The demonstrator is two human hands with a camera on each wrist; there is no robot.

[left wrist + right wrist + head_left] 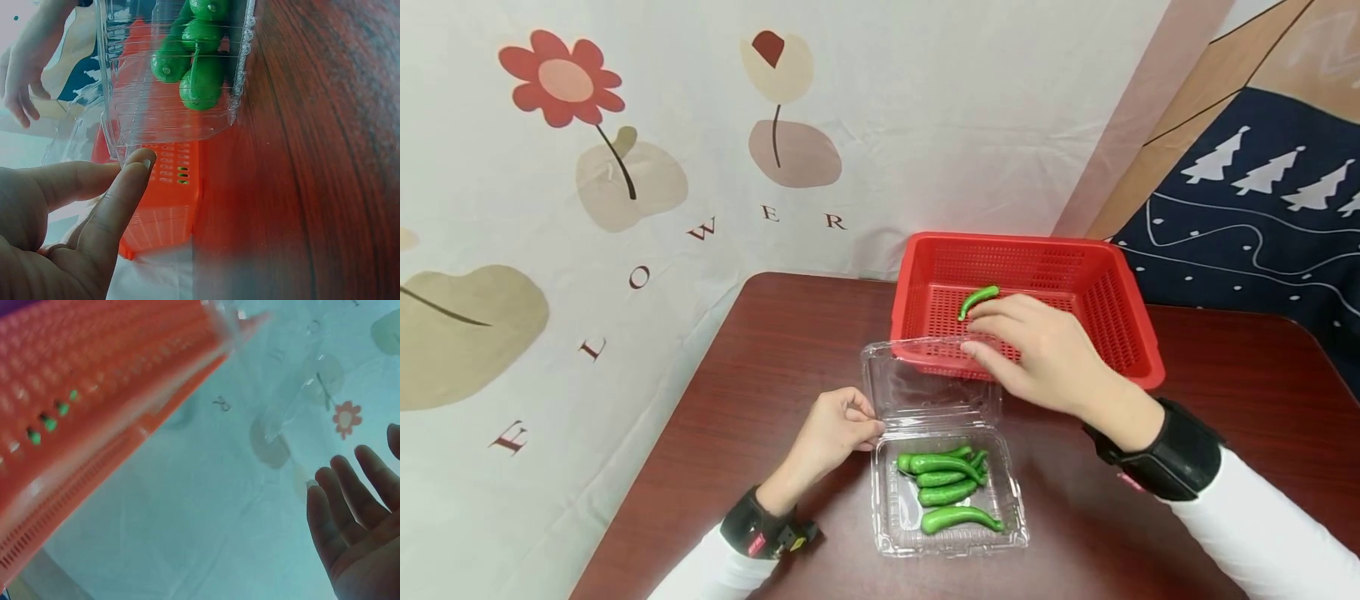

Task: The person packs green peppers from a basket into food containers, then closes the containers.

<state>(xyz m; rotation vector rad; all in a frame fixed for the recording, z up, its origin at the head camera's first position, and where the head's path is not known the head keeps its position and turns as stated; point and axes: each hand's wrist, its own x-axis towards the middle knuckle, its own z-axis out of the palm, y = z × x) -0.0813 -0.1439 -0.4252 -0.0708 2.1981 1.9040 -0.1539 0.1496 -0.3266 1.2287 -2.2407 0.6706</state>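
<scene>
A clear plastic clamshell box [883, 533] lies on the table with its lid [925, 392] raised at the back. Several green chili peppers [951, 493] rest in its base. My left hand [837, 429] pinches the box's left edge near the hinge between thumb and fingertip, as the left wrist view also shows. My right hand [1045, 354] is above the front of the red basket [1123, 317], beside the lid, its fingers extended with nothing held. One green chili pepper [979, 301] lies in the basket, just beyond the right fingertips.
The dark reddish-brown table [760, 350] carries the box and the basket. Behind it hangs a pale cloth [1000, 125] printed with flowers and letters. A dark blue printed panel [1262, 217] with white trees is at the right.
</scene>
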